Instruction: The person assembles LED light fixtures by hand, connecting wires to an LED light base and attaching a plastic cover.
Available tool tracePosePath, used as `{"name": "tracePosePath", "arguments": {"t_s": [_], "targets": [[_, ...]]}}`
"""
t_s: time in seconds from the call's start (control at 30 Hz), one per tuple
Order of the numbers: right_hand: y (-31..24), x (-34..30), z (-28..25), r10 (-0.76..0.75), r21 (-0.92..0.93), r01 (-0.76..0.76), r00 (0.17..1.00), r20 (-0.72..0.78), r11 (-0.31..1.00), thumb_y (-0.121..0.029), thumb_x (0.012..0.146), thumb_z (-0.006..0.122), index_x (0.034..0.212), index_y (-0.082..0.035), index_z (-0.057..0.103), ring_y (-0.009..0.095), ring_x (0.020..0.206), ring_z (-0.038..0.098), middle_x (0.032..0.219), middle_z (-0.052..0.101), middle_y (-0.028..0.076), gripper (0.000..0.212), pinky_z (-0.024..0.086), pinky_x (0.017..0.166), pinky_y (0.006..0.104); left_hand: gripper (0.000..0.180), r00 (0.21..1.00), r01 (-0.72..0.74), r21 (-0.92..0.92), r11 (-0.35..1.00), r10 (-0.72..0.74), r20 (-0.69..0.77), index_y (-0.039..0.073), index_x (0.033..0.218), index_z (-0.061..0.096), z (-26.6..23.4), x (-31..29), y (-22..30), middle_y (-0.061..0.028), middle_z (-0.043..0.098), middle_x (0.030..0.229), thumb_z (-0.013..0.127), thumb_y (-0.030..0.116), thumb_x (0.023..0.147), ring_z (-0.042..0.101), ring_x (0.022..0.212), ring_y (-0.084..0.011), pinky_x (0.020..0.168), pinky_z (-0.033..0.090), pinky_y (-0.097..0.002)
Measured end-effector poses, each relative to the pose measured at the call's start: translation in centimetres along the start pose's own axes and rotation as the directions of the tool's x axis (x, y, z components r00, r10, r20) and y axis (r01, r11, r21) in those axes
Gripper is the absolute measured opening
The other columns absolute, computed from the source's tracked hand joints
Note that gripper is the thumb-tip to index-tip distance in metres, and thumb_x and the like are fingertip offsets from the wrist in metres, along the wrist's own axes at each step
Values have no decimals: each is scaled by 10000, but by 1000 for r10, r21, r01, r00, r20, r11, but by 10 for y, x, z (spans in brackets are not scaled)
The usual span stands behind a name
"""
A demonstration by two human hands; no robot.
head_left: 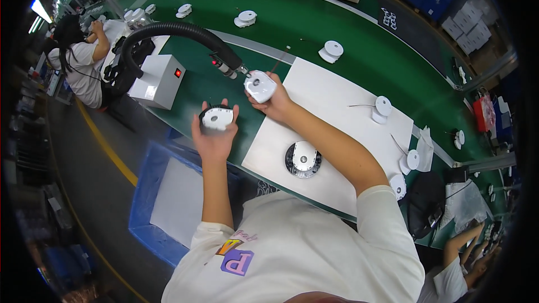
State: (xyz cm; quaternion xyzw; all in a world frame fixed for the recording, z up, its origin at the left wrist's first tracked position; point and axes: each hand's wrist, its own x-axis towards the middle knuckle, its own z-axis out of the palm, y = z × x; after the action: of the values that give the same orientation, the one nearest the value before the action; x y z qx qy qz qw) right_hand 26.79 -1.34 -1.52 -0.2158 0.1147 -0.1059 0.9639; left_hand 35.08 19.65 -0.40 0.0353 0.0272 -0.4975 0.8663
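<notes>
My right hand (pixel 276 102) grips a white rounded housing (pixel 260 86) with a small metal centre. The housing is up against the metal tip of a tool on a black flexible hose (pixel 191 29). Whether tip and housing touch, I cannot tell. To the left, my left hand (pixel 215 141) cradles a flat, white, half-round part with a black edge (pixel 218 118), its fingers curled up around it. Below my right forearm, a black round base with a white plate on it (pixel 304 157) rests on a white board (pixel 269 148).
The hose rises from a white box (pixel 160 81) with a red switch. White spool-like parts (pixel 332 50) stand along the green conveyor (pixel 281 25). A blue bin (pixel 147 202) sits on the floor at left. Co-workers sit at far left (pixel 81 62) and lower right (pixel 449 280).
</notes>
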Motion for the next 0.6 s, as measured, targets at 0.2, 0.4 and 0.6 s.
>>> {"name": "tracePosePath", "arguments": {"t_s": [0.2, 0.4, 0.6], "targets": [[-5, -11, 3, 5, 47, -5, 1000, 7, 999, -484, 1027, 278, 1157, -156, 567, 195, 621, 495, 904, 581, 171, 456, 319, 429, 250, 532, 939, -151, 84, 985, 170, -301, 210, 1384, 490, 28, -16, -13, -254, 445, 1388, 497, 511, 945, 391, 1297, -457, 865, 453, -510], [5, 23, -2, 92, 203, -96, 995, 29, 974, -464, 972, 304, 1004, -74, 555, 193, 601, 484, 856, 564, 155, 465, 303, 419, 263, 549, 999, 2, 147, 989, -6, 32, 156, 1388, 474, 13, 4, -12, -265, 465, 1358, 461, 494, 955, 453, 1268, -432, 1048, 363, -606], [-13, -44, 6, -17, 129, 4, 994, 106, 992, -446, 994, 292, 1040, -110, 581, 178, 642, 515, 899, 615, 120, 445, 307, 434, 255, 533, 986, -45, 189, 981, 74, -148, 127, 1357, 480, 36, 60, -35, -293, 441, 1373, 488, 456, 938, 412, 1309, -447, 1093, 331, -604]]}}
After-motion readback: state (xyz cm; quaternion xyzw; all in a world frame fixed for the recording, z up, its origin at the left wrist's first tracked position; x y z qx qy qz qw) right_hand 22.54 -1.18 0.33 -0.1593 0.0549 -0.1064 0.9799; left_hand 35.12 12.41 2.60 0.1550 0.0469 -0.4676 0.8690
